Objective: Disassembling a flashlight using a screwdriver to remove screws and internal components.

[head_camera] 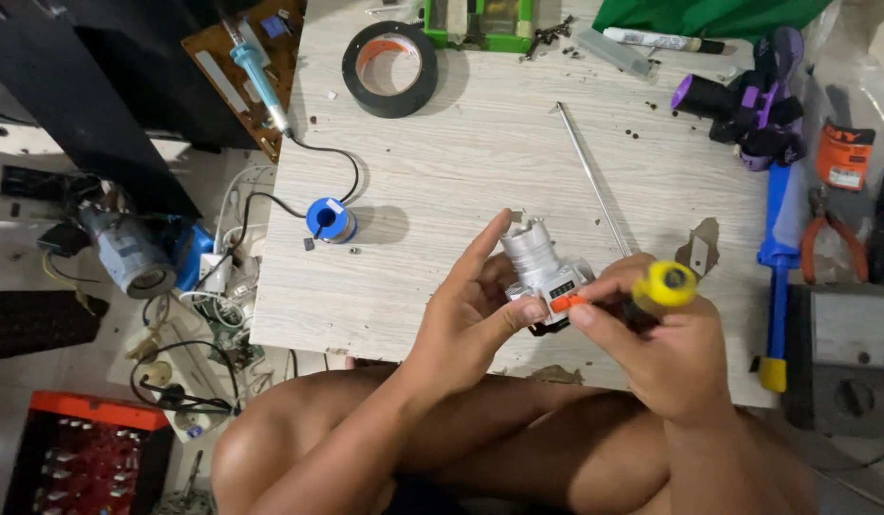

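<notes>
Silver-grey metal makes up the small motor-like part (542, 262), which is held above the near edge of the desk (442, 181), over the person's crossed legs. It is clasped by the left hand (466, 319), thumb against its lower body and forefinger raised along its far side, so the grip is closed on the part. A yellow-capped screwdriver (652, 291) is grasped by the right hand (666, 358), its orange tip laid against the dark block at the part's base. The part is judged rigid and fairly dense for its size, its smooth ribbed barrel likely slippery; the squarer lower housing is judged the surer place to take hold, since the notched upper rim looks thin and easily bent. Farther out on the desk lie a blue solder spool (327, 219), a long thin metal rod (590, 176) and a blue-handled tool (776, 257). Beyond these are a roll of black tape (390, 69), a soldering iron (256, 76) resting on a brown circuit board (270, 48), a purple-and-black tool (757, 105) and a marker pen (661, 40). A green tray (477, 24) stands at the far edge; its contents cannot be made out. On the floor at the left, a red-rimmed crate (84, 458) is seen to hold small parts in rows.
</notes>
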